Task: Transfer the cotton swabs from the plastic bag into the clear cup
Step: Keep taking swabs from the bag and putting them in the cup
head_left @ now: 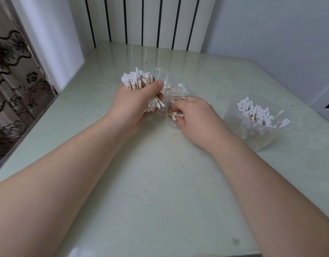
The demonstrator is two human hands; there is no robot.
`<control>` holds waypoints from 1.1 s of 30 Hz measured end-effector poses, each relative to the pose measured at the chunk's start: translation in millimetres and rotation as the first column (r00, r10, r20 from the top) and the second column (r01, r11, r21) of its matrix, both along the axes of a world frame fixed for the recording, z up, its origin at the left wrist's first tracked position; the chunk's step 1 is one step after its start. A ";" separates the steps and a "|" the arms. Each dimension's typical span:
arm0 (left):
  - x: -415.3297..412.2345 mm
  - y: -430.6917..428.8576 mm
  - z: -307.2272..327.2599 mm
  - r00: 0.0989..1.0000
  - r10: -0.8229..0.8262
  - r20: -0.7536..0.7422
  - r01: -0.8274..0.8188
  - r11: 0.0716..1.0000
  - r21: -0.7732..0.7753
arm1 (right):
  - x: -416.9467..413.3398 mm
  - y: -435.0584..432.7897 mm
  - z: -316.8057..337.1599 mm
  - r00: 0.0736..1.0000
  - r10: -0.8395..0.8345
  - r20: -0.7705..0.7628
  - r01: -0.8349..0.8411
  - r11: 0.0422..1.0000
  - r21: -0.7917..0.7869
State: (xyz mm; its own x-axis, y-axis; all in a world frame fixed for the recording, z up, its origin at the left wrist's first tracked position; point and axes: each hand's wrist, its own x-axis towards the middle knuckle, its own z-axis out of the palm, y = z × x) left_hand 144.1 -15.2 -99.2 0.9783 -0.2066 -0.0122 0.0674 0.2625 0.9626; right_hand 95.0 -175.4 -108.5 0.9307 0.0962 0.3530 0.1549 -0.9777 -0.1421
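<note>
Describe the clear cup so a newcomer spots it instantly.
Start at the pale green table and go to its right side, past the right hand. The clear cup stands there alone, untouched. Unlike the crinkled plastic bag beside the left hand, it is rigid, with swabs standing inside.

Your one head camera looks forward and down from close above the table point(160, 182), facing the far wall point(141, 19).
</note>
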 end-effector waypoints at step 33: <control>-4.3 5.3 -5.7 0.892 -0.358 0.276 0.298 0.925 0.236 | -26.9 -8.8 31.2 0.992 0.025 -0.120 0.084 0.569 0.818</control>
State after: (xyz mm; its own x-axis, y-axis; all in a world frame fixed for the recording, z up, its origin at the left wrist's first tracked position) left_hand 139.8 -9.9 -104.9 0.8154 -0.5394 0.2101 -0.1889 0.0952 0.9774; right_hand 68.1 -184.2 -77.2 0.9631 -0.2120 0.1657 0.0587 -0.4356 -0.8982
